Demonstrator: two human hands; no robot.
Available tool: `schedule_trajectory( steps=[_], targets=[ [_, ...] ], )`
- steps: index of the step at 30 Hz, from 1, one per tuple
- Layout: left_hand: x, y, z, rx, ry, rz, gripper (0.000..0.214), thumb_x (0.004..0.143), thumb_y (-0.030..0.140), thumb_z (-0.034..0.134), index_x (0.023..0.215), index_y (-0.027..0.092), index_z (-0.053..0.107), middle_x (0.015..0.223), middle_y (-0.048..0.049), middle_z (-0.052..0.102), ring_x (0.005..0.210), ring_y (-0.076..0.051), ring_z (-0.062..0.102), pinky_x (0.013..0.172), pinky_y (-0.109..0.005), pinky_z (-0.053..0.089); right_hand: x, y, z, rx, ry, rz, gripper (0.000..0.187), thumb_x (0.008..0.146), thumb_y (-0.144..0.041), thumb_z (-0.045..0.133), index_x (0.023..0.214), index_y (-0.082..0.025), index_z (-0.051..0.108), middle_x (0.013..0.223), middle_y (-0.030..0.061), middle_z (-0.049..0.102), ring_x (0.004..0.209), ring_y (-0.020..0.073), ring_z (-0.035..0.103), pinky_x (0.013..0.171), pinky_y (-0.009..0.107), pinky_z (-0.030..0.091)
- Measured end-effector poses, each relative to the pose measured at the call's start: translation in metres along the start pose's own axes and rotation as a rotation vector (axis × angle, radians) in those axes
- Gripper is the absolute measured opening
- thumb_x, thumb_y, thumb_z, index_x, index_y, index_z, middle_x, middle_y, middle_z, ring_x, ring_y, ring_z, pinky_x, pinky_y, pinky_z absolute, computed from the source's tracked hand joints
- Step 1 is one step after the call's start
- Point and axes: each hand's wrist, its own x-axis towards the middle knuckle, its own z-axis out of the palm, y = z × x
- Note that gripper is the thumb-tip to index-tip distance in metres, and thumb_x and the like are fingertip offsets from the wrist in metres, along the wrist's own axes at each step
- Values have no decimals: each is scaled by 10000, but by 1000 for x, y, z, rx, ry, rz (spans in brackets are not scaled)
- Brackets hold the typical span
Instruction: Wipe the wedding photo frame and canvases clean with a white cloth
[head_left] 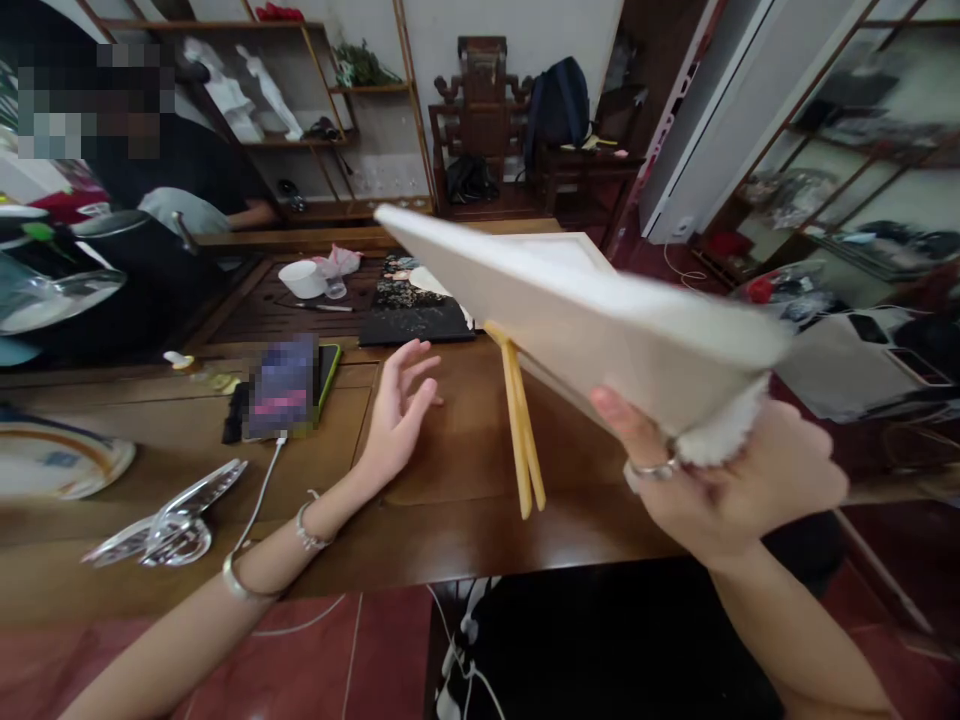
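My right hand (739, 480) grips the near corner of a white stretched canvas (585, 310) and holds it tilted in the air over the wooden table (450, 520). A ring shows on one finger. My left hand (401, 405) hovers open above the table with fingers spread, holding nothing; bracelets sit on that wrist. Two pale wooden sticks (521, 435) lie on the table under the canvas, between my hands. A phone (289, 385) on a charging cable lies left of my left hand.
A silver winged ornament (169, 520) and a plate (60, 460) sit at the table's left. Farther back are a white cup (304, 278) and a dark tray (416, 310). Another person (187, 170) sits at the far left. Shelves and a carved chair (480, 120) line the back wall.
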Motion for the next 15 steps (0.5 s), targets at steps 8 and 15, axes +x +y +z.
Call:
schedule_trajectory(
  steps=[8,15],
  targets=[
    [-5,3,8,-426,-293,-435,402,843,396,733,1150,149,653,1196,-151,684,1104,-279,659,906,-387,559,6,-8,25,647,393,608,306,844,-167,674,1149,-194,681,1143,40,700,1153,260,638,1051,486,504],
    [-12,13,19,-523,96,-501,422,778,457,783,1087,210,637,1111,-71,734,1020,-257,696,861,-340,589,-47,-9,40,758,186,1057,472,802,-311,749,1244,-221,609,1186,67,701,1026,273,705,921,514,593]
  ],
)
